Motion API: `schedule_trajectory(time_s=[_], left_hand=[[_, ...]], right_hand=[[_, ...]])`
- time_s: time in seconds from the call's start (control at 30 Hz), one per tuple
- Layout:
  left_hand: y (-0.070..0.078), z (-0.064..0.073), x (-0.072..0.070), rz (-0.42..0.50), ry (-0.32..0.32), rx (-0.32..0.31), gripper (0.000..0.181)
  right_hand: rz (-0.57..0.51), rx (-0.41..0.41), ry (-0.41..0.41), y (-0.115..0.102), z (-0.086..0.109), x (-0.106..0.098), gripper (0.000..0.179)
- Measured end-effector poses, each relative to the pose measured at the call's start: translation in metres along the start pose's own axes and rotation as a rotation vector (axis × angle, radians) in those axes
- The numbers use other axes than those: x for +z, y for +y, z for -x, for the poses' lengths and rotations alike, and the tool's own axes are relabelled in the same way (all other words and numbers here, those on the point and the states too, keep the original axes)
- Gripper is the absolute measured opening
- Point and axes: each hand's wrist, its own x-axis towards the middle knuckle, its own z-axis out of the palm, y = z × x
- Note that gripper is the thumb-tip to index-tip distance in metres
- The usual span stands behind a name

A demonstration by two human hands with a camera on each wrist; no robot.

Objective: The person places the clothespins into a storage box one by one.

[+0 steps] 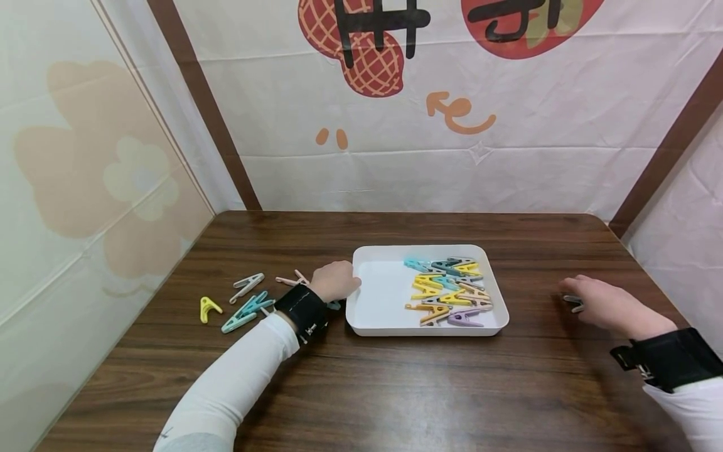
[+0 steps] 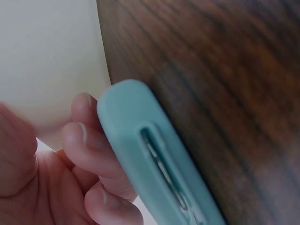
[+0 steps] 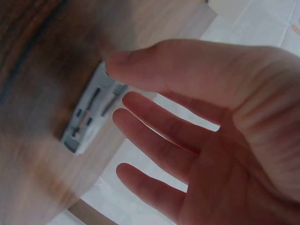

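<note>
At the left end of a white tray (image 1: 375, 295), my left hand (image 1: 337, 280) grips the rim, its fingers curled on the outer side. A teal clothespin (image 2: 136, 126) lies close by those fingers, partly under the wrist in the head view. Off to the right of the tray, my right hand (image 1: 607, 304) pinches one end of a grey clothespin (image 3: 84, 112) between thumb and index finger. The other fingers are fairly straight; the index fingertip is hidden behind the thumb. Yellow, teal, orange, purple and grey clothespins (image 1: 446, 296) fill the tray's right half.
Left of the tray lie a yellow clothespin (image 1: 209, 308), a white-grey clothespin (image 1: 246, 287), teal clothespins (image 1: 247, 312) and a pinkish clothespin (image 1: 290, 280). The brown wooden table (image 1: 429, 389) meets a printed cloth (image 1: 361, 179) at its far edge.
</note>
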Motion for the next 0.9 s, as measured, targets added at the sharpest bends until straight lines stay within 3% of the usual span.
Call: schedule_trajectory(time_s=[0.27, 0.5, 0.73, 0.9], left_hand=[[0.0, 0.0, 0.0, 0.009, -0.001, 0.005, 0.022], [0.0, 0.001, 0.0, 0.004, 0.001, 0.002, 0.022], [-0.001, -0.001, 0.002, -0.003, 0.003, 0.007, 0.024], [-0.001, -0.002, 0.002, -0.008, -0.001, 0.012, 0.025]], right_hand=[[-0.001, 0.032, -0.006, 0.005, -0.005, 0.005, 0.025], [0.031, -0.002, 0.022, 0.005, -0.007, 0.005, 0.023], [0.012, 0.014, 0.009, 0.001, -0.009, 0.004, 0.021], [-0.006, 0.008, 0.051, -0.009, -0.012, -0.006, 0.019]])
